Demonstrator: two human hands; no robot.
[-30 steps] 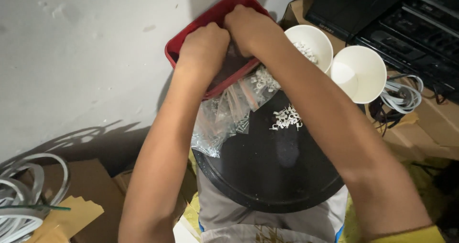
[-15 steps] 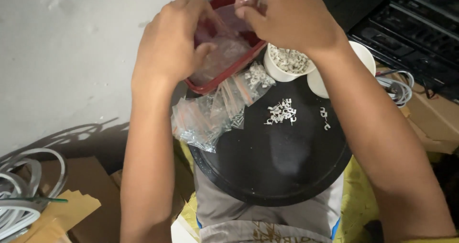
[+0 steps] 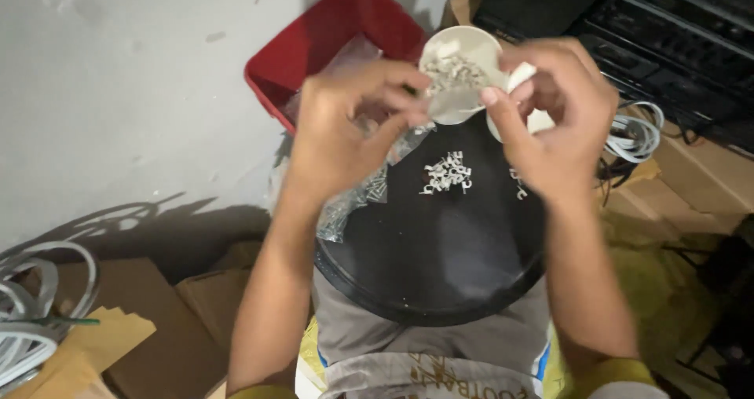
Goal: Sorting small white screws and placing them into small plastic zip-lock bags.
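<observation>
- Both hands have drawn back from the red bin toward the near side since half a second ago, and now meet over the far edge of the black round tray; the clear bag they held up then is no longer lifted between them.
- Grey wall [image 3: 118,93] fills the far left; one black round tray [image 3: 440,265] rests on the person's lap, its far rim partly hidden by both hands.
- Black equipment boxes [image 3: 667,22] stand at the far right, with a coil of white cable [image 3: 636,132] just below them; another bundle of white cables [image 3: 31,305] lies at the near left on brown cardboard [image 3: 157,328].
- One red bin [image 3: 345,30] sits far of the tray against the wall, its near corner blocked by the left hand.
- Left hand [image 3: 345,132] has its fingers curled together, pinching the near rim of a white cup; crumpled clear bags [image 3: 353,203] spill from beneath it onto the tray's left edge.
- Right hand [image 3: 561,116] has its fingers bent inward in a loose pinch; what it grips cannot be told, though a second white cup [image 3: 522,77] shows behind it.
- Two white cups in all: the white cup of small pieces [image 3: 459,69] is between the hands, over the tray's far edge.
- One heap of small white clips [image 3: 445,173] lies on the tray, with a few stray ones [image 3: 518,183] to its right.
</observation>
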